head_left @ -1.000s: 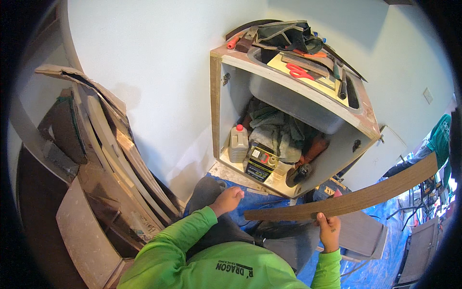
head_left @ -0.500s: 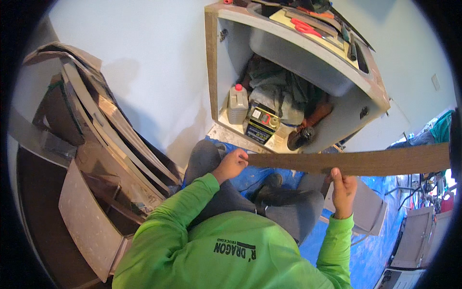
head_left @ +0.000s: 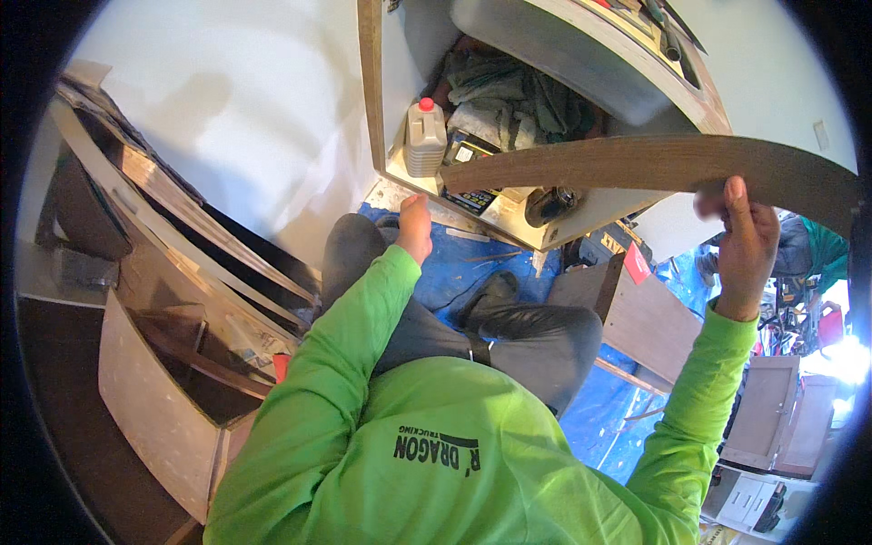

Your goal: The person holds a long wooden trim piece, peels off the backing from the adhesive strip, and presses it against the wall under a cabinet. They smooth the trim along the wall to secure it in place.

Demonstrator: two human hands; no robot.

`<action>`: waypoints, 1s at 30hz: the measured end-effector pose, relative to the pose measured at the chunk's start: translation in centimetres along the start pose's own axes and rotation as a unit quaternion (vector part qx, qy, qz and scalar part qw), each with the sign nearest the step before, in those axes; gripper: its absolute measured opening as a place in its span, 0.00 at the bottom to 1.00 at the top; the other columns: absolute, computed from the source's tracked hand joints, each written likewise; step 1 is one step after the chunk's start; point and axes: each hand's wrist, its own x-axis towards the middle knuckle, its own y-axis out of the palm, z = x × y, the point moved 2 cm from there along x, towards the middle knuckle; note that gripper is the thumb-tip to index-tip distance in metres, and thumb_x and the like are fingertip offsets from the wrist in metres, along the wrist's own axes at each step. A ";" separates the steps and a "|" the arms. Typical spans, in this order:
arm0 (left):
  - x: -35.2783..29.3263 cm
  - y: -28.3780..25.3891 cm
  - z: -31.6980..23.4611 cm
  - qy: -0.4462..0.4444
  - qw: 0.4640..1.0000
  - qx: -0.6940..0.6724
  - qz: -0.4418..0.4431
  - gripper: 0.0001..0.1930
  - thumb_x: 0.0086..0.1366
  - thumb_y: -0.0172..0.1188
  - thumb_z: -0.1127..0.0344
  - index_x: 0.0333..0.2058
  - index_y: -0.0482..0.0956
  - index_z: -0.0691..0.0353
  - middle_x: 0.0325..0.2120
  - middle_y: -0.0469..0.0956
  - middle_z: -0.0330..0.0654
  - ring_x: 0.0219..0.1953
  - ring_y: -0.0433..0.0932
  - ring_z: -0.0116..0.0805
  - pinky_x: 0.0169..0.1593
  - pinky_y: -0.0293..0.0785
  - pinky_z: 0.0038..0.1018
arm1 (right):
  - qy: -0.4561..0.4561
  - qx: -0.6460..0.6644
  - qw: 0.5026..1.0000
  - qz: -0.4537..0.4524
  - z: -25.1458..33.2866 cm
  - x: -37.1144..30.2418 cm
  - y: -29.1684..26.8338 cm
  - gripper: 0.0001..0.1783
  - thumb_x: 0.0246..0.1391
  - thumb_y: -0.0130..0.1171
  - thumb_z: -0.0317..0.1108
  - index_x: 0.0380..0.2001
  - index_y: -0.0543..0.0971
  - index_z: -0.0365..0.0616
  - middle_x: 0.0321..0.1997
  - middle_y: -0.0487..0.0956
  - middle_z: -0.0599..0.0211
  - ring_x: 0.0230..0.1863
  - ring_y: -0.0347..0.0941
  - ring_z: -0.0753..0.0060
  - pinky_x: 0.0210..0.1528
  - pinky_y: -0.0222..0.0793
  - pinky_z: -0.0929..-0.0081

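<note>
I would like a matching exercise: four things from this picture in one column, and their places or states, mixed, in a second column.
Things:
1. long brown plank
2. plastic jug with red cap
3. leaning boards
4. blue tarp

Places or states:
A. spread on the floor
B. against the wall, at the left
C. held up in the right hand
D. standing inside the open cabinet

Pairs: 1-C, 2-D, 3-B, 4-A

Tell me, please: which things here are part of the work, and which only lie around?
In use: long brown strip, right hand, left hand.
Lying about: white jug, boards against the wall, grey cloths, blue sheet.
</note>
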 end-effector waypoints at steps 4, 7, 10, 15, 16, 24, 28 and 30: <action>0.3 2.9 -1.2 -0.013 0.993 -0.077 0.088 0.21 0.66 0.55 0.55 0.56 0.68 0.49 0.51 0.72 0.37 0.54 0.69 0.39 0.55 0.62 0.45 | 0.023 -0.027 0.999 -0.018 0.0 2.3 -0.9 0.12 0.64 0.57 0.37 0.35 0.79 0.37 0.25 0.78 0.65 0.29 0.75 0.74 0.36 0.71 0.75; 0.2 4.0 -2.7 -0.015 0.981 -0.133 0.144 0.18 0.68 0.54 0.60 0.56 0.69 0.51 0.49 0.74 0.38 0.52 0.73 0.38 0.54 0.67 0.45 | 0.020 -0.029 0.999 0.014 0.9 3.5 0.3 0.13 0.64 0.58 0.39 0.34 0.79 0.38 0.25 0.78 0.65 0.29 0.75 0.74 0.36 0.71 0.75; 0.3 4.0 -3.9 0.023 0.972 -0.164 0.169 0.16 0.68 0.55 0.67 0.54 0.70 0.54 0.46 0.75 0.39 0.47 0.76 0.36 0.51 0.72 0.40 | 0.025 -0.072 0.997 -0.010 0.2 5.1 0.2 0.14 0.64 0.57 0.40 0.33 0.78 0.39 0.24 0.78 0.65 0.28 0.75 0.74 0.36 0.70 0.76; -2.2 3.8 -6.2 0.083 0.961 -0.168 0.204 0.17 0.64 0.58 0.76 0.52 0.73 0.57 0.41 0.78 0.39 0.39 0.76 0.28 0.42 0.72 0.25 | 0.016 -0.035 0.999 -0.021 0.5 7.3 -1.8 0.15 0.64 0.57 0.41 0.30 0.79 0.40 0.24 0.79 0.65 0.27 0.75 0.73 0.35 0.70 0.76; -2.3 3.8 -6.3 0.090 0.961 -0.159 0.207 0.18 0.64 0.58 0.77 0.52 0.73 0.57 0.40 0.79 0.38 0.37 0.76 0.27 0.40 0.72 0.23 | 0.011 -0.034 0.999 -0.021 0.3 7.7 -2.8 0.16 0.64 0.57 0.41 0.29 0.79 0.40 0.24 0.79 0.65 0.28 0.75 0.73 0.34 0.70 0.76; -3.1 3.0 -7.3 0.160 0.969 -0.077 0.169 0.13 0.65 0.60 0.74 0.48 0.76 0.60 0.34 0.80 0.35 0.30 0.73 0.20 0.35 0.70 0.19 | 0.005 -0.006 1.000 -0.028 -0.1 7.5 -4.7 0.16 0.65 0.55 0.40 0.28 0.78 0.39 0.25 0.77 0.62 0.28 0.74 0.71 0.35 0.72 0.73; -3.1 2.0 -7.2 0.124 0.968 -0.137 0.170 0.12 0.66 0.61 0.71 0.47 0.77 0.60 0.34 0.79 0.36 0.30 0.73 0.22 0.36 0.73 0.22 | 0.031 0.020 0.999 -0.028 0.4 6.3 -4.7 0.16 0.66 0.55 0.40 0.30 0.77 0.38 0.25 0.77 0.62 0.27 0.73 0.70 0.34 0.71 0.73; -3.3 1.3 -7.2 0.072 0.970 -0.154 0.175 0.12 0.65 0.61 0.69 0.47 0.77 0.60 0.33 0.79 0.35 0.30 0.74 0.24 0.35 0.75 0.24 | 0.039 0.033 0.998 -0.038 0.2 5.8 -5.4 0.16 0.66 0.55 0.40 0.30 0.77 0.37 0.25 0.77 0.62 0.27 0.73 0.70 0.34 0.70 0.75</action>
